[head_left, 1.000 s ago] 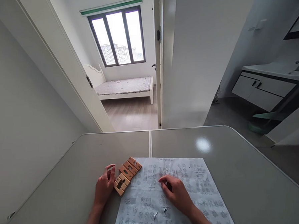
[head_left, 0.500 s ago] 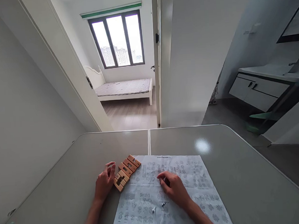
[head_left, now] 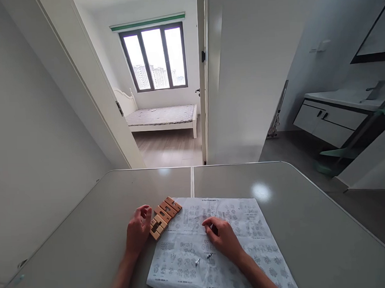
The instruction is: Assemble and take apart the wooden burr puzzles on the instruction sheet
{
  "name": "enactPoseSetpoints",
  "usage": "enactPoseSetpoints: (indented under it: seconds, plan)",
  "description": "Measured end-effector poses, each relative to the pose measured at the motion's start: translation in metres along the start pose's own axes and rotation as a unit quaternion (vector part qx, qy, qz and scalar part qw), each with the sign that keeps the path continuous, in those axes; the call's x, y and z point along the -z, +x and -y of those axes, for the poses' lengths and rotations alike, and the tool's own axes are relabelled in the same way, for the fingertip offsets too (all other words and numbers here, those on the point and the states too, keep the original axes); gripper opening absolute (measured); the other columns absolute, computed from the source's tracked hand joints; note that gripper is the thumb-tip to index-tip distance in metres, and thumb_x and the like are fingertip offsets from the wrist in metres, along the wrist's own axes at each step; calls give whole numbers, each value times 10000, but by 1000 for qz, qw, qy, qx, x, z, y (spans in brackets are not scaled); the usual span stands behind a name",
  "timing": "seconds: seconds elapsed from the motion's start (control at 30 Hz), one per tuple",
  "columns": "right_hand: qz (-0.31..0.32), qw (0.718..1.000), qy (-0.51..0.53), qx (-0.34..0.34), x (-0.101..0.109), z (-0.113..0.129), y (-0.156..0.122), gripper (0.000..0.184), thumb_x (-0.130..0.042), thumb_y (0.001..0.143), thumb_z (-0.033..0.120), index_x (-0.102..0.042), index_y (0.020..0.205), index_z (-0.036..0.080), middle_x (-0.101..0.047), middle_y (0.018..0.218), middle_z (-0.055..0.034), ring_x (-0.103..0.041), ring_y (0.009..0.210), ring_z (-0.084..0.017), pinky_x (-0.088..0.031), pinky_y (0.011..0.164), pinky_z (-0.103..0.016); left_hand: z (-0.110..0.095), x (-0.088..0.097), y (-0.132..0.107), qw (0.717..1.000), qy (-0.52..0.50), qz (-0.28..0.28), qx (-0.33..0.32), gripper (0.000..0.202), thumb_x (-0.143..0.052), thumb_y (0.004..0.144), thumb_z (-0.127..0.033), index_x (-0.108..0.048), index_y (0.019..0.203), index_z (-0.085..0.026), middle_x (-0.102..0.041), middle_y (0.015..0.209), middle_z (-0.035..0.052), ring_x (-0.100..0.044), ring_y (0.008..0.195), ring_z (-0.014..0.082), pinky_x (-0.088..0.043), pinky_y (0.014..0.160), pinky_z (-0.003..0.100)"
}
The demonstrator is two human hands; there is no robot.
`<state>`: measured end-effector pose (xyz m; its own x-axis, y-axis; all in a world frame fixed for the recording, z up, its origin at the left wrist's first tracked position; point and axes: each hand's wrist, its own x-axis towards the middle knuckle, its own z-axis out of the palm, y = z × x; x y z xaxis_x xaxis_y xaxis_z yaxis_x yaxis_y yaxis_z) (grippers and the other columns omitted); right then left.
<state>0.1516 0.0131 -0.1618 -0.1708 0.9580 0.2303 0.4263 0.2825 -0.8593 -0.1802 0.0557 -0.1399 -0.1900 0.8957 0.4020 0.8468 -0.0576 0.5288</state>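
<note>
Several notched wooden puzzle blocks lie in a slanted row at the upper left corner of a printed instruction sheet. My left hand rests on the table just left of the blocks, fingers curled and slightly apart, fingertips close to the nearest block and holding nothing. My right hand lies on the sheet's middle with fingers bent and fingertips pressed on the paper.
The grey folding table has a centre seam and rounded far corners. Two tiny dark bits lie on the sheet near my right wrist. Beyond the table are an open doorway to a bedroom and a vanity cabinet at right.
The view has shifted slightly. My left hand has edged closer to the blocks; my right hand stays on the sheet in nearly the same place.
</note>
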Motion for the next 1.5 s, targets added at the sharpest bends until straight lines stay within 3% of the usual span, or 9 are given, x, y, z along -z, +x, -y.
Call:
enactPoseSetpoints:
  seconds: [0.1, 0.23, 0.6, 0.8, 1.0, 1.2, 1.5]
  plan:
    - [-2, 1000, -1, 9, -1, -1, 0, 256, -511, 956, 307, -741, 929, 197, -732, 816, -45, -660, 704, -181, -486, 690, -270, -5, -2, -4, 999, -12, -23, -47, 441, -459, 979, -602, -612, 1079, -200, -698, 1036, 92, -675, 944, 253, -529, 897, 382]
    - [3, 1000, -4, 6, -1, -1, -1, 264, -500, 963, 311, -737, 940, 200, -729, 821, -47, -662, 710, -184, -484, 690, -268, -14, -1, -8, 996, -13, -4, -91, 410, -516, 963, -584, -607, 1125, -218, -664, 1190, 117, -635, 1129, 292, -515, 995, 439]
    - [4, 1000, -9, 4, -2, -3, -2, 247, -504, 959, 304, -731, 938, 209, -723, 817, -43, -664, 708, -185, -484, 680, -263, -19, -2, -9, 986, 4, 83, -144, 452, -630, 907, -499, -566, 1275, -245, -589, 1432, 122, -593, 1287, 305, -473, 1099, 493]
    - [6, 1000, -8, 1, -3, -1, -2, 233, -506, 953, 266, -732, 939, 211, -728, 829, -43, -661, 706, -183, -468, 675, -257, -14, -5, -8, 991, -28, 91, -96, 500, -619, 906, -552, -590, 1283, -225, -666, 1327, 121, -658, 1210, 289, -540, 1032, 445]
    - [14, 1000, -3, -6, -6, -3, -1, 228, -508, 955, 257, -730, 947, 210, -735, 861, -44, -676, 748, -190, -473, 711, -262, -7, -8, -5, 992, -87, 93, -15, 428, -457, 988, -528, -627, 1220, -211, -717, 1213, 106, -709, 1098, 252, -585, 948, 389]
    - [19, 1000, 0, -9, -5, -5, -2, 226, -509, 955, 259, -729, 959, 209, -737, 868, -42, -675, 741, -185, -471, 709, -261, -6, -7, -3, 996, -65, 58, -9, 365, -400, 972, -381, -684, 1108, -196, -721, 1156, 114, -709, 1068, 258, -562, 993, 414]
    - [20, 1000, -13, -10, -3, -1, -2, 237, -496, 955, 279, -725, 949, 217, -735, 867, -43, -665, 730, -184, -463, 690, -263, -2, -10, -3, 996, -66, 58, 0, 366, -386, 961, -359, -681, 1116, -205, -722, 1140, 111, -694, 1072, 264, -545, 1000, 429]
